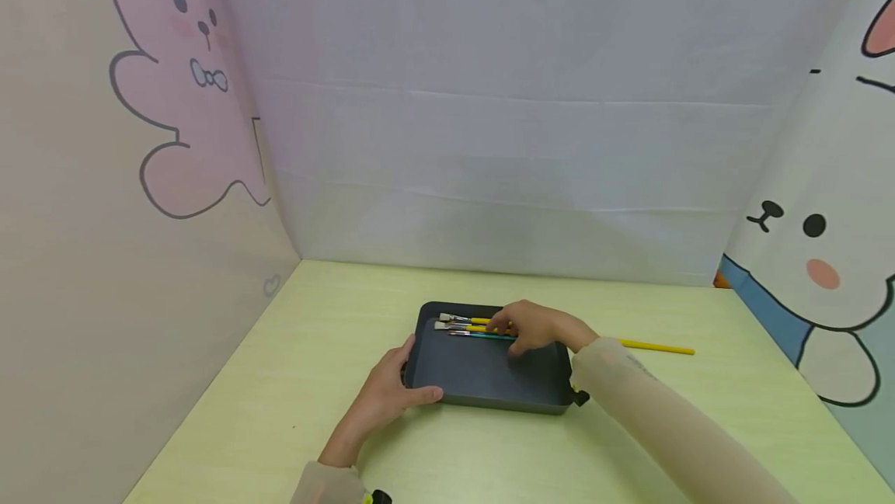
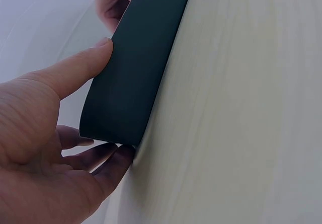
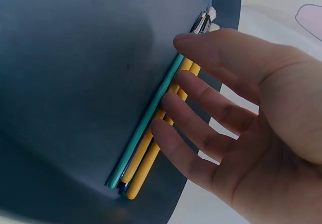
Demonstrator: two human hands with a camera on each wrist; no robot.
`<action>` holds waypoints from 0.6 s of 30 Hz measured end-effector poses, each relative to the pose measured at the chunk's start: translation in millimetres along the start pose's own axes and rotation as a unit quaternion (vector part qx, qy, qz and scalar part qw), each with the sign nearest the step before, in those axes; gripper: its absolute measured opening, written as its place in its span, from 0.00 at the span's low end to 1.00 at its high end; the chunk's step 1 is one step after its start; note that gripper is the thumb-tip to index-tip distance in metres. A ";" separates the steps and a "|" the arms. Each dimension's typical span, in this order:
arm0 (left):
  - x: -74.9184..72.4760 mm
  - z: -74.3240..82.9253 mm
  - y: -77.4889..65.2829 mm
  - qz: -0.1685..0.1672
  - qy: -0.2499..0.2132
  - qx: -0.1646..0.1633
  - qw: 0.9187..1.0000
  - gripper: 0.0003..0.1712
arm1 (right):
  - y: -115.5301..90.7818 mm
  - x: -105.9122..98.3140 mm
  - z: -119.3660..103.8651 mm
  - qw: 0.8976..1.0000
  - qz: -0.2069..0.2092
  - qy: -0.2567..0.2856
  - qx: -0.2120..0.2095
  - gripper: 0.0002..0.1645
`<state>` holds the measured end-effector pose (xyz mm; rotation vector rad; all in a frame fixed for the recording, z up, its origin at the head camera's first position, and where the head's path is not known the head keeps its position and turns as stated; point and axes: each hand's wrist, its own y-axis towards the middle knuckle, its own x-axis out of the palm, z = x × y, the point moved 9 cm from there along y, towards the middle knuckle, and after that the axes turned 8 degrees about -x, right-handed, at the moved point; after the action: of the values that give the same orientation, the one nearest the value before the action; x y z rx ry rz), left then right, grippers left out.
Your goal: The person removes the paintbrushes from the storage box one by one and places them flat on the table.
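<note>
Pale cloth [image 1: 489,139] hangs behind my work, and a light yellow-green table [image 1: 231,426] bears the dark tray [image 1: 482,380] between my hands. My left hand [image 1: 384,391] grasps it at the near left corner, thumb against the near wall and fingers at the left one — a good brace, I judge, as long as it steadies the tray without tipping it. Inside, close to the far wall, lie the brushes: a teal brush [image 3: 147,118], two yellow brushes [image 3: 145,171] and a dark blue handle [image 3: 123,186] that barely shows between them, bristles toward my left. Above them is my right hand [image 1: 537,325], its fingers loosely spread and clasping nothing; whether the fingertips touch the handles I cannot tell. To set this bundle well, I should nudge the handles lightly from the side, keeping them parallel, and stay off the bristles so none get bent. Too hard a push could roll the round handles apart — small, even touches suit them better. Right of the tray, a yellow stick [image 1: 657,347] lies on the table, partly hidden by my sleeve, so my forearm needs care not to knock it.
</note>
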<state>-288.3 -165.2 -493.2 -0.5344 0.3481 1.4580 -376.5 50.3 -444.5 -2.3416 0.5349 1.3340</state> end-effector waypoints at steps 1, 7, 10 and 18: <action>0.0 0.4 0.0 0.000 0.001 0.000 1.000 0.67 | 0.3 0.4 0.6 1.000 0.000 0.000 0.003 0.31; 0.0 1.8 -0.7 0.001 0.005 -0.002 1.000 0.67 | 3.8 2.3 4.0 1.000 -0.003 -0.002 0.012 0.31; -0.1 1.8 -0.8 0.003 0.003 -0.003 1.000 0.67 | 5.5 3.5 6.0 1.000 -0.005 -0.006 0.018 0.30; 0.6 2.3 -1.3 0.005 0.007 -0.004 1.000 0.68 | 8.1 7.0 3.3 0.999 -0.020 -0.015 0.022 0.27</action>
<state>-287.2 -163.5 -491.4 -0.5505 0.3573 1.4654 -379.6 44.2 -453.3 -2.2815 0.5009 1.3233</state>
